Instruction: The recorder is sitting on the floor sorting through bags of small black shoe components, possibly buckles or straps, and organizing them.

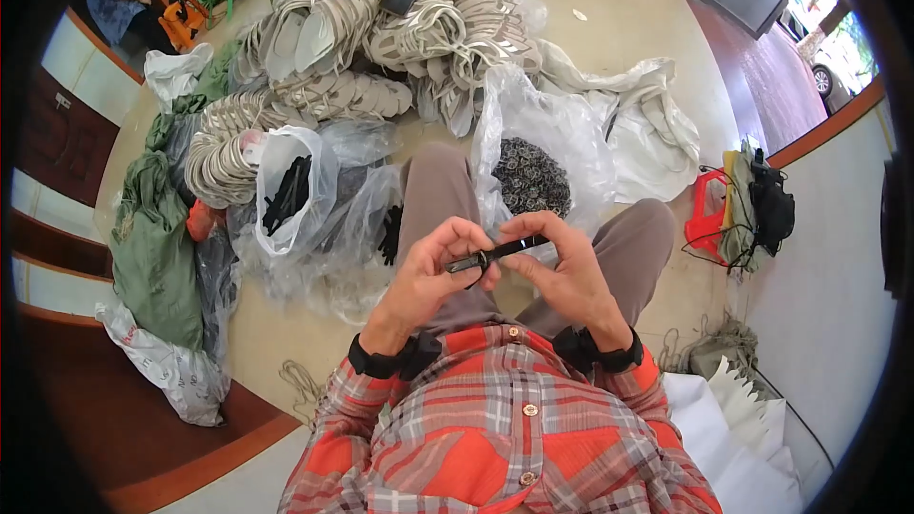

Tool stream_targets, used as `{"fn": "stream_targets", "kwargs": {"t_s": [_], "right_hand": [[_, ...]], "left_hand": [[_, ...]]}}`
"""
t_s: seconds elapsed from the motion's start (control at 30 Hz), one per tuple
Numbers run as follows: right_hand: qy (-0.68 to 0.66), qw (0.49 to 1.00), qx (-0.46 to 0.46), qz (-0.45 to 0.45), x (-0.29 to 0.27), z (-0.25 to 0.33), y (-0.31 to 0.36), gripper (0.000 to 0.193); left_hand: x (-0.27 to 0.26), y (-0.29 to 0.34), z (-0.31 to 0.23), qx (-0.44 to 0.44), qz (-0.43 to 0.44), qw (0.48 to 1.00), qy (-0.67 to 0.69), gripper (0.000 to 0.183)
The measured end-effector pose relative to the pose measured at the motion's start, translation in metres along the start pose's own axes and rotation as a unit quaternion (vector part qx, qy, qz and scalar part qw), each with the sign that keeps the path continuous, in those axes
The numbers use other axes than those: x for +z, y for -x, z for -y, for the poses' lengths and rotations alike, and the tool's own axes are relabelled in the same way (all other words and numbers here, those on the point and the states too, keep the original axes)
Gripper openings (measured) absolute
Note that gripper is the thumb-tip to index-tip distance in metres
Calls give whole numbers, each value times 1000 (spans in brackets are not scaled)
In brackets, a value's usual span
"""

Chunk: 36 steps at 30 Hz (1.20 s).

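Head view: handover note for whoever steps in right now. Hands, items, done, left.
Left hand: pinching the near end of a black strap, fingers closed on it.
Right hand: holding the same strap's other end, over the lap.
Clear bag of dark small parts just ahead between the knees; clear bag with black straps to the left front.
Large pile of pale sandal soles on the floor beyond.
Done: cannot tell from this view which pieces are finished.
Left: one strap in hand; both bags hold stock.
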State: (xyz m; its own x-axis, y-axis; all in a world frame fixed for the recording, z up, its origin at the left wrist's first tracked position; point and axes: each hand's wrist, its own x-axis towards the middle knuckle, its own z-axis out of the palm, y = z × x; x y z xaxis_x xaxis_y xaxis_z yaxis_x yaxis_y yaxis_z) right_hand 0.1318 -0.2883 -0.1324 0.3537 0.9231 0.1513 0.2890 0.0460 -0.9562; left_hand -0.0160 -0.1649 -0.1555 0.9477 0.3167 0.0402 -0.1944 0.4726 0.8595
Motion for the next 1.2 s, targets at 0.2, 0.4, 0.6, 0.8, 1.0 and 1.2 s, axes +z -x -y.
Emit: {"fn": "stream_targets", "kwargs": {"t_s": [0.2, 0.4, 0.6, 0.8, 1.0, 1.2], "right_hand": [[144, 977, -148, -52, 7, 13, 6, 35], [26, 994, 5, -109, 5, -11, -2, 12], [-198, 965, 149, -82, 7, -27, -6, 13], [-107, 983, 114, -94, 9, -37, -6, 13], [-250, 948, 182, -79, 6, -37, -14, 13], [-168, 963, 191, -85, 7, -33, -23, 11]], "left_hand": [[17, 0, 3, 1, -88, 992, -88, 27], [26, -10, 2, -57, -109, 991, -59, 30], [18, -14, 15, -84, -151, 984, -41, 25], [16, -17, 17, -96, -178, 979, -7, 21], [16, -26, 19, -141, -213, 967, 6, 14], [18, -33, 8, -210, -240, 947, 31, 10]]}}
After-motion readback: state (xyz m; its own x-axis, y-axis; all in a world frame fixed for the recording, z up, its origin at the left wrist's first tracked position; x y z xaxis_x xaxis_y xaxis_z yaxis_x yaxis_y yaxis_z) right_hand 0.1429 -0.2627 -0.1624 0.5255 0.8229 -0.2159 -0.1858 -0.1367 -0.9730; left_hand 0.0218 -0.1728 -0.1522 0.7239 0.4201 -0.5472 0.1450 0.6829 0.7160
